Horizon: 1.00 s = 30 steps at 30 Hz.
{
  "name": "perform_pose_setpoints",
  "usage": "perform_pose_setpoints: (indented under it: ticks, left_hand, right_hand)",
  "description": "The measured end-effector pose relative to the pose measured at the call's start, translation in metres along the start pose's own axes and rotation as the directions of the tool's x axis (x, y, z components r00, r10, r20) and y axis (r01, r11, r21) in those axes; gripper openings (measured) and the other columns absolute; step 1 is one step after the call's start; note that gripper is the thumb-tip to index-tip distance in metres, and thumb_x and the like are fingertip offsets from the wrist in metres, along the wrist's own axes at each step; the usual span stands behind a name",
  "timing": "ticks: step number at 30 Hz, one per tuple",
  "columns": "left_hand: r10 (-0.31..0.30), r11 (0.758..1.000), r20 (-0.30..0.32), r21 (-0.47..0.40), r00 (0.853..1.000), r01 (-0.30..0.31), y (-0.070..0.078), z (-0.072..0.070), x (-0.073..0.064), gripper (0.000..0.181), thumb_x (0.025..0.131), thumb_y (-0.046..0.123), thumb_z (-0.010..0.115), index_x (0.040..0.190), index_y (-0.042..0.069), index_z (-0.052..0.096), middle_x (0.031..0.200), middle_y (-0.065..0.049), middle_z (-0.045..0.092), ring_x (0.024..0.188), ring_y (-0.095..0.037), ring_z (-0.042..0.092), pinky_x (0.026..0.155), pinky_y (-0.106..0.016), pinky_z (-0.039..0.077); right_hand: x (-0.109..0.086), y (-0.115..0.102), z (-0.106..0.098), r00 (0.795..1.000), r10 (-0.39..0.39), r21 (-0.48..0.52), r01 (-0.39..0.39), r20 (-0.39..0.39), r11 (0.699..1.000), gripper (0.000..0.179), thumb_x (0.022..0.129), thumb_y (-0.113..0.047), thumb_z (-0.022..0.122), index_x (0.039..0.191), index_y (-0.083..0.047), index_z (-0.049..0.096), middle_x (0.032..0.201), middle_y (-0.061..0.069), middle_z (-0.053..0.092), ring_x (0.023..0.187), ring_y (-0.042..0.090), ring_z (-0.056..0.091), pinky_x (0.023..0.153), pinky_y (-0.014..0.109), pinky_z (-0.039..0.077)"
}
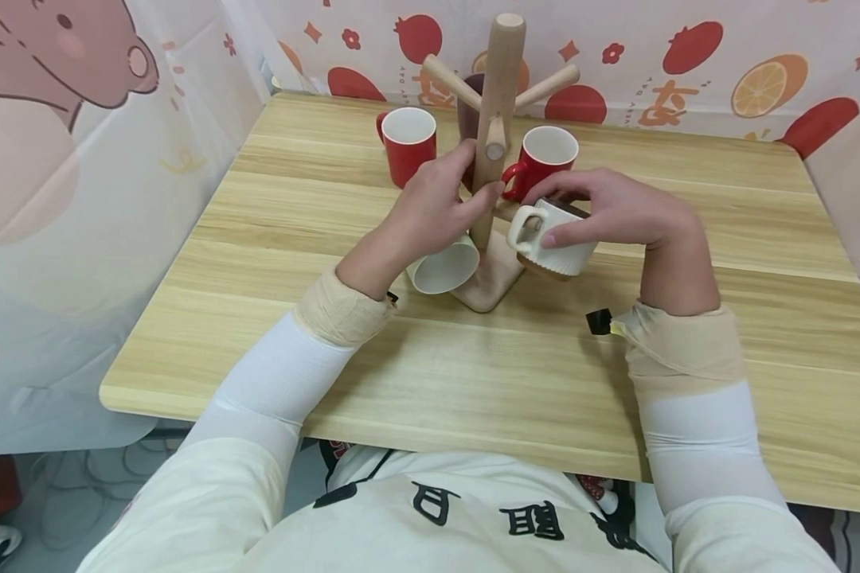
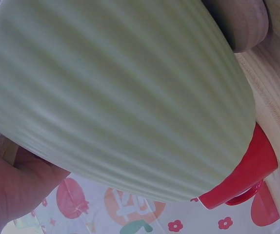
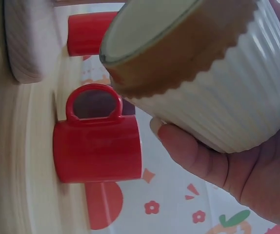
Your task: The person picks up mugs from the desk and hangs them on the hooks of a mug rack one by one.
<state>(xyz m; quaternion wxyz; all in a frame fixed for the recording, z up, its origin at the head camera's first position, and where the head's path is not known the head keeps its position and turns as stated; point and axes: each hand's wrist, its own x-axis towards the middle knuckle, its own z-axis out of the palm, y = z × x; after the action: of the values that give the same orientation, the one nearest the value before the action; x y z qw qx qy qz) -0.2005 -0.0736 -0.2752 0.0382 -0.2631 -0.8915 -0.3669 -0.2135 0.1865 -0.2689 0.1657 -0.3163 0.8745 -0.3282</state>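
My left hand (image 1: 435, 195) grips the upright post of a wooden mug tree (image 1: 500, 87), thumb and fingers on either side. Below that hand a pale green ribbed mug (image 1: 444, 269) hangs tilted, its mouth toward me; the left wrist view shows its ribbed wall (image 2: 115, 92) up close. My right hand (image 1: 616, 207) holds a white ribbed mug (image 1: 569, 251) with a brown base band (image 3: 193, 63). That mug is right of the post, its handle turned left toward a lower peg (image 1: 506, 210). Whether the peg has entered the handle, I cannot tell.
Behind the tree are a red mug (image 1: 410, 151) at left and another red mug (image 1: 547, 151) at right, both upright on the table (image 1: 294, 207). A dark purple mug (image 1: 467, 119) is partly hidden behind the post. A printed curtain (image 1: 638, 48) borders the back.
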Motion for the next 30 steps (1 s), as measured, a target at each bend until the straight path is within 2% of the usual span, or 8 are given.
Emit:
perform_pose_setpoints:
  ticks: [8,19,24,30]
  left_hand:
    - [-0.003,1.0,0.006,0.0,1.0,0.003,0.0,0.0,0.0,0.034,0.097,0.028,0.06,0.124,0.009,0.053,0.102,-0.003,0.066,0.087,-0.013,0.057,0.072,-0.027,0.048]
    - [0.005,1.0,0.006,-0.014,1.0,-0.005,0.0,0.001,0.001,0.032,0.096,0.027,0.059,0.123,0.009,0.054,0.106,-0.003,0.067,0.092,-0.011,0.057,0.08,-0.027,0.048]
    - [0.003,1.0,0.006,-0.009,1.0,-0.003,0.0,0.001,0.001,0.034,0.096,0.028,0.059,0.124,0.009,0.053,0.109,-0.003,0.067,0.093,-0.011,0.057,0.081,-0.026,0.048]
    - [-0.003,1.0,0.008,-0.013,1.0,0.004,0.0,0.001,0.001,0.034,0.096,0.028,0.059,0.124,0.009,0.053,0.108,-0.003,0.067,0.092,-0.011,0.056,0.08,-0.026,0.048]
  right_hand:
    - [0.012,0.004,0.008,1.0,0.013,0.049,-0.013,0.003,0.999,0.044,0.086,-0.027,0.076,0.127,-0.023,0.061,0.121,-0.003,0.06,0.106,0.012,0.051,0.084,0.026,0.046]
    - [0.024,0.014,0.017,0.995,0.068,0.202,-0.082,0.074,0.976,0.056,0.083,-0.022,0.078,0.133,-0.019,0.054,0.127,0.001,0.053,0.111,0.017,0.05,0.084,0.027,0.051]
    - [0.027,0.017,0.019,0.993,0.068,0.21,-0.088,0.1,0.974,0.056,0.085,-0.022,0.076,0.135,-0.018,0.053,0.126,0.002,0.054,0.106,0.019,0.055,0.082,0.028,0.052]
    - [0.032,0.022,0.024,0.992,0.049,0.234,-0.075,0.113,0.969,0.053,0.087,-0.02,0.073,0.135,-0.016,0.052,0.127,0.002,0.054,0.111,0.017,0.051,0.087,0.028,0.048]
